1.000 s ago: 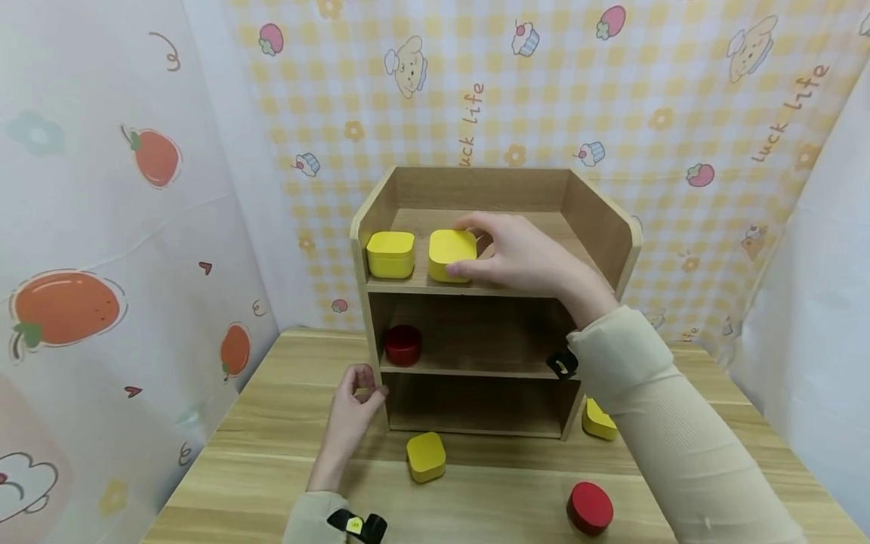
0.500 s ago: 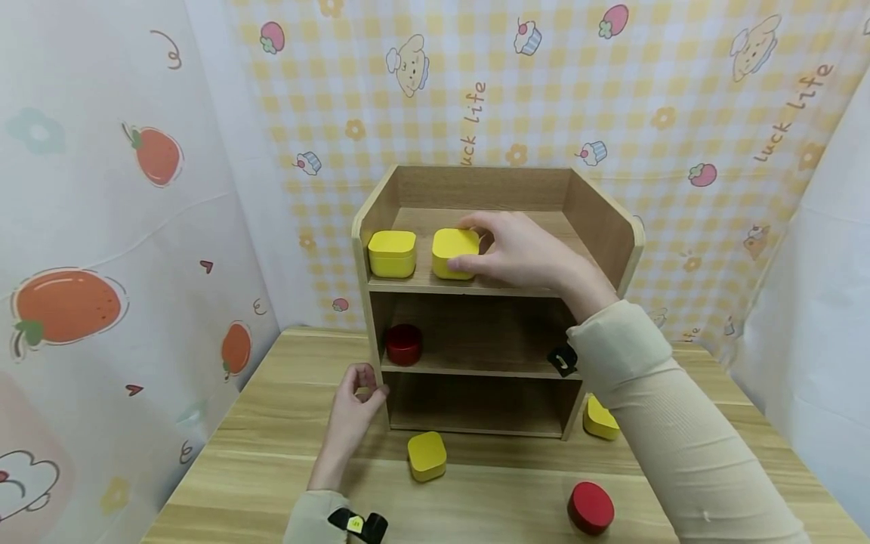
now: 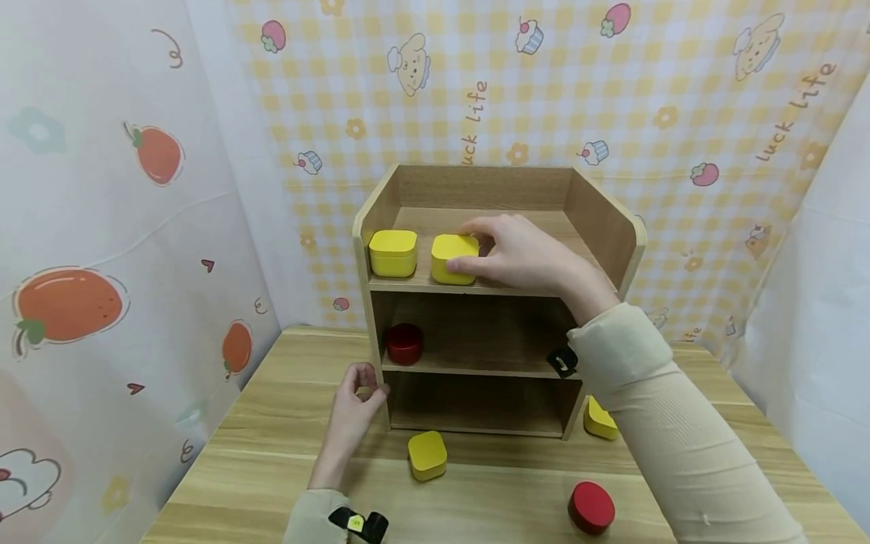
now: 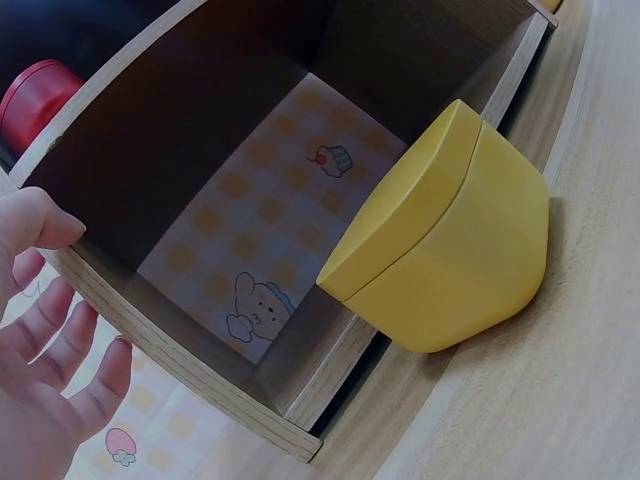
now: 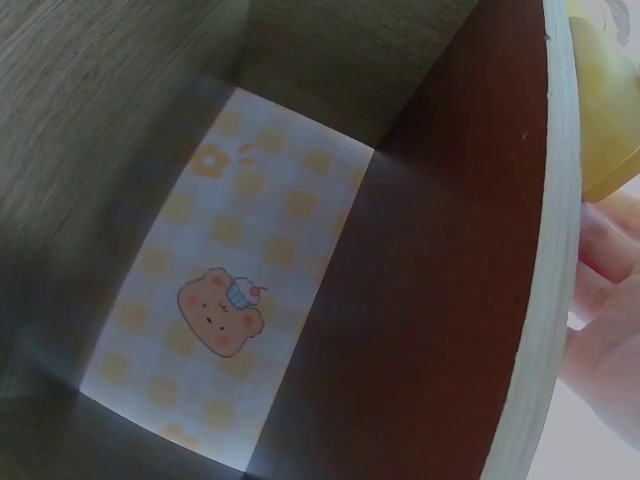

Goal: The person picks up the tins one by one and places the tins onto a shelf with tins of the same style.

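Slightly lower now, the box (image 3: 451, 248) my right hand (image 3: 522, 253) pinches is best settled flat on the shelf (image 3: 430, 219); my left hand (image 3: 355, 404), loosely curled, holds nothing.

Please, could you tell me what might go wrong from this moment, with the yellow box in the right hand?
The right hand pinches the held yellow box near the front edge of the top shelf, so a slip might send it over.

If moved too far left, it could bump the neighbouring yellow box.

The yellow box on the table stands close to the left hand, which might knock it when moving.
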Action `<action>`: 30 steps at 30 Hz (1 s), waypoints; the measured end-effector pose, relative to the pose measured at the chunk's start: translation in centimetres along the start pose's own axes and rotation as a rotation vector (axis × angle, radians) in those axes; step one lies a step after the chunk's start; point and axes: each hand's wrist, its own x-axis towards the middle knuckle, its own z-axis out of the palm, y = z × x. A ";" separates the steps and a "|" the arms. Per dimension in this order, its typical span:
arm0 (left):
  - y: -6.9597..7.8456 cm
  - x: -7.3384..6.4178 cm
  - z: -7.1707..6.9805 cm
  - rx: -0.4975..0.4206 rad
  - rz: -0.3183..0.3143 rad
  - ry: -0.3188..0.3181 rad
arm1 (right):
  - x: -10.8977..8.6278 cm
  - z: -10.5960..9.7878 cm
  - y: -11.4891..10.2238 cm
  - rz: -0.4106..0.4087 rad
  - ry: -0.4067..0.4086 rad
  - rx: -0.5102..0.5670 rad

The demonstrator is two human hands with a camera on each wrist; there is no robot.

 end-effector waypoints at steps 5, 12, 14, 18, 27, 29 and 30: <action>-2.3 0.8 0.0 -0.007 0.007 0.017 | 0.0 0.1 0.0 0.008 -0.009 0.018; -3.4 1.0 0.0 -0.009 0.021 0.024 | 0.0 0.2 -0.1 0.025 -0.030 0.048; -3.4 0.9 0.0 -0.012 0.018 0.025 | -0.2 0.2 -0.2 0.039 -0.039 0.049; -3.5 1.0 0.0 -0.012 0.012 0.025 | -0.7 0.0 -0.4 0.064 -0.059 0.078; -3.3 1.0 0.0 -0.014 0.004 0.019 | -2.3 -0.5 -1.3 0.016 -0.008 0.043; -3.2 0.9 0.0 -0.017 -0.001 0.018 | -2.9 -0.4 -1.6 0.009 0.007 0.052; -3.2 0.9 0.0 -0.019 -0.002 0.017 | -3.2 -0.3 -1.7 0.006 0.014 0.057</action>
